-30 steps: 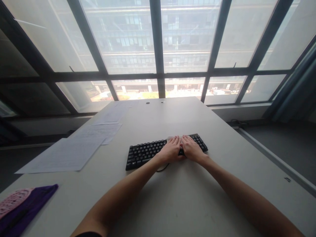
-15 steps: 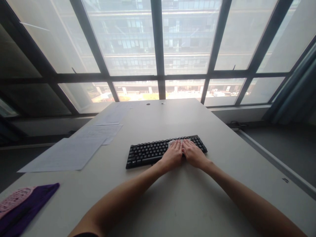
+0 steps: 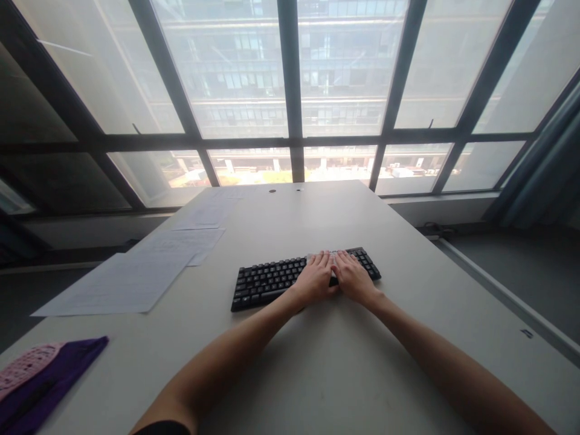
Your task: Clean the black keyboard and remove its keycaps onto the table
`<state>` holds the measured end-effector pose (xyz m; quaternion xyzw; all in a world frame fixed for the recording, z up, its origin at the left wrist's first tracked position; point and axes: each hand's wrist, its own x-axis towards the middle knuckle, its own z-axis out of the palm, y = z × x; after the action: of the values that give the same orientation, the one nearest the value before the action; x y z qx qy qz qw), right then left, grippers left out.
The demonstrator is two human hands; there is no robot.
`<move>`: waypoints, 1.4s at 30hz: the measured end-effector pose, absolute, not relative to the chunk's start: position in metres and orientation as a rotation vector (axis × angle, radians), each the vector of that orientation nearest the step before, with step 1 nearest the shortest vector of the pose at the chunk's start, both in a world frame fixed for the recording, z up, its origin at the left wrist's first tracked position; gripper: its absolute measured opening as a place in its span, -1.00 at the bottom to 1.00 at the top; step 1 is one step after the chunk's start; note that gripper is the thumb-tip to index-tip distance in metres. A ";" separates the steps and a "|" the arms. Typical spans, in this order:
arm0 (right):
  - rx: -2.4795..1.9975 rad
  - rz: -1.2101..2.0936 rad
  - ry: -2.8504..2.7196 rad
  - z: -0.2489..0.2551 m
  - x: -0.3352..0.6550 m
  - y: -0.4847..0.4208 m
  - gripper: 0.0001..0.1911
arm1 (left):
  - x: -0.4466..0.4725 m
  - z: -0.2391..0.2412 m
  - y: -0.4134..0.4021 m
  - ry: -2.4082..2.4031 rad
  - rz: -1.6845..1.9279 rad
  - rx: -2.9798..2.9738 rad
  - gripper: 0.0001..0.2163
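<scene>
A black keyboard (image 3: 267,283) lies slightly slanted on the white table. Across its right half, both hands rest side by side, thumbs close together. My left hand (image 3: 317,277) has its fingers stretched out flat over a thin white tissue (image 3: 334,256) on the keys. Alongside it, my right hand (image 3: 352,277) also lies flat with its fingers extended on the tissue. Most of the tissue is hidden beneath the fingers; only small white parts show around and between them.
Printed paper sheets (image 3: 136,278) overlap along the table's left side. A purple cloth item with a pink patch (image 3: 67,374) lies at the near left corner. Large windows (image 3: 244,72) stand beyond the far edge, and a curtain (image 3: 539,163) hangs at right.
Both hands have slid slightly away from me over the keys, with the tissue under them. The keyboard has stayed nearly in place.
</scene>
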<state>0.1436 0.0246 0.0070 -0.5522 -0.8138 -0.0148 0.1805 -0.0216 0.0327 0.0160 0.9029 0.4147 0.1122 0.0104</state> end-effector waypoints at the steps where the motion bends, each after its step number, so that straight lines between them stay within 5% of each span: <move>1: -1.559 -0.030 -2.303 0.007 0.143 0.028 -0.42 | -0.022 0.017 0.035 1.295 0.341 2.812 -0.17; 14: -1.407 -0.059 -2.370 0.002 0.148 0.014 -0.43 | -0.014 0.009 0.011 1.494 0.311 2.846 -0.42; 27: -1.210 -0.070 -2.466 0.001 0.117 -0.021 -0.43 | -0.070 0.014 -0.031 1.464 0.327 2.868 -0.27; 42: -0.952 -0.037 -2.539 0.003 0.003 -0.030 -0.33 | -0.192 0.005 -0.066 1.662 0.413 2.840 -0.35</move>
<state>0.0027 -0.0295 0.0034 -0.3431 -0.9147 -0.0134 0.2132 -0.1923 -0.0661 0.0051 0.8530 0.4994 0.1239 -0.0874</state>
